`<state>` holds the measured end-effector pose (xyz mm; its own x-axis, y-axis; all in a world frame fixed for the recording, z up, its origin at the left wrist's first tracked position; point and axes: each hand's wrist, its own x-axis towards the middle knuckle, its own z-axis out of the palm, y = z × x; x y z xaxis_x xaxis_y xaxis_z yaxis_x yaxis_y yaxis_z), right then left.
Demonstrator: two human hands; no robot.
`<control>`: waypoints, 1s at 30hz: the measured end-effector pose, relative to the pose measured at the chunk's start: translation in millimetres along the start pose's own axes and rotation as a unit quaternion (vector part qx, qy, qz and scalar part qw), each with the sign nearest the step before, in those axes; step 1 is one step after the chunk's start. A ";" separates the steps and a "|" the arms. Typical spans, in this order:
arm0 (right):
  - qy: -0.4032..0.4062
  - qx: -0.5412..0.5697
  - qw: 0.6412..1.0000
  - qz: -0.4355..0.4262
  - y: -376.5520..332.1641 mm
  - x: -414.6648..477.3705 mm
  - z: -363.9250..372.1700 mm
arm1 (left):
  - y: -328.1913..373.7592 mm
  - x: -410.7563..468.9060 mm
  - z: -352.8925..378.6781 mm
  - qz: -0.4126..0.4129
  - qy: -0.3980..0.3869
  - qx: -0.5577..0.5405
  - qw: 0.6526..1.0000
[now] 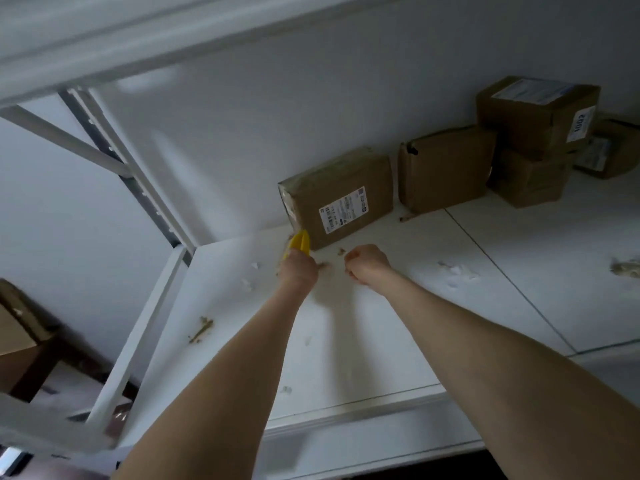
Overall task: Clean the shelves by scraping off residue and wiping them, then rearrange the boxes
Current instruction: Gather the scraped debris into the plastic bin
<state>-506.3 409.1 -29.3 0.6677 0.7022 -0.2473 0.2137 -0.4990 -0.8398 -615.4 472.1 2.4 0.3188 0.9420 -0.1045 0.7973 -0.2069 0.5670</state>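
So the shelf (381, 341) is nowhere near clean. I'd call this early in the scraping stage. The boxes (446, 168) sit along the wall beyond both hands, mostly off to the right of the right hand, a couple of them stacked. They don't look rearranged, and there's no cloth in sight, so wiping and sorting are both left to do. The labelled box (339, 199) is just past the knuckles. The left hand (298, 271) is wrapped round a yellow scraper (300, 244), whose tip pokes out beyond the fist, right at that box's bottom corner. The right hand (367, 263) is just beside the left one, curled into a fist, and I can't see anything in it. Plenty of gunk left:
- a brown smear (201, 329) nearer me, left of the left hand
- a brown patch (625, 268) far right of the right hand
- white flecks (457, 271) partway out to that patch
- a crumb (341, 251) between the two hands
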 end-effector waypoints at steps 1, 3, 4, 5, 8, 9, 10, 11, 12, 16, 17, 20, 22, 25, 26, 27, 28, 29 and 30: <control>-0.008 -0.003 1.000 -0.008 -6.2 -2.7 12.3 | -10.5 6.7 -6.6 -0.009 0.002 0.009 1.000; -0.022 -0.010 0.999 -0.022 -18.0 -5.8 37.5 | -30.1 17.2 -18.7 -0.017 0.010 0.021 1.000; -0.024 -0.015 0.999 -0.027 -22.8 -5.5 49.4 | -38.6 21.2 -23.8 -0.019 0.016 0.021 0.999; -0.025 -0.016 0.999 -0.028 -28.1 -6.3 59.7 | -47.3 24.9 -28.3 -0.023 0.022 0.015 0.999; -0.029 -0.016 0.999 -0.038 -43.3 -6.3 86.1 | -71.9 35.2 -41.0 -0.028 0.031 -0.002 0.999; -0.029 -0.015 0.999 -0.039 -47.0 -5.4 91.4 | -77.7 37.2 -45.0 -0.027 0.036 -0.005 0.999; -0.028 -0.012 0.999 -0.041 -49.9 -3.6 97.7 | -84.6 41.2 -48.3 -0.025 0.038 -0.003 0.999; -0.029 -0.006 0.999 -0.043 -52.7 -2.0 102.4 | -90.4 44.7 -52.3 -0.019 0.039 0.005 0.999; -0.031 0.003 0.998 -0.045 -54.7 0.1 107.1 | -95.5 48.7 -55.6 -0.015 0.037 0.021 0.999; -0.031 0.028 0.998 -0.042 -52.8 12.1 119.4 | -111.1 68.1 -64.0 -0.028 0.038 0.049 0.998; -0.028 0.036 0.998 -0.037 -52.3 14.0 119.2 | -114.5 74.2 -65.5 -0.038 0.040 0.050 0.997; -0.021 0.039 0.999 -0.025 -45.2 21.2 115.6 | -124.3 91.7 -63.0 -0.044 0.005 0.072 0.996; -0.020 0.036 0.999 -0.014 -38.8 25.5 112.1 | -126.9 98.3 -57.1 -0.028 -0.047 0.126 0.991; -0.007 0.040 0.999 0.004 -30.4 31.4 107.2 | -110.9 85.8 -47.3 0.037 -0.073 0.157 0.984; 0.001 0.044 0.999 0.011 -28.5 33.5 106.2 | -102.4 78.4 -42.2 0.062 -0.087 0.155 0.982; 0.011 0.042 0.999 0.013 -28.8 34.3 105.0 | -93.4 69.3 -37.7 0.081 -0.103 0.150 0.980; 0.022 0.034 0.999 0.008 -30.3 35.6 104.1 | -86.3 60.7 -33.5 0.098 -0.121 0.143 0.977; 0.032 0.021 0.999 0.002 -33.4 34.9 103.3 | -79.6 54.1 -29.9 0.109 -0.145 0.123 0.976; 0.040 0.008 0.999 -0.003 -37.9 33.1 102.3 | -75.7 51.1 -28.4 0.112 -0.165 0.098 0.975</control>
<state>-565.2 503.2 -55.1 0.7210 0.6623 -0.2035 0.2065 -0.4858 -0.8494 -674.0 543.4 -22.7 0.6184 0.7376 -0.2711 0.7605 -0.4747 0.4431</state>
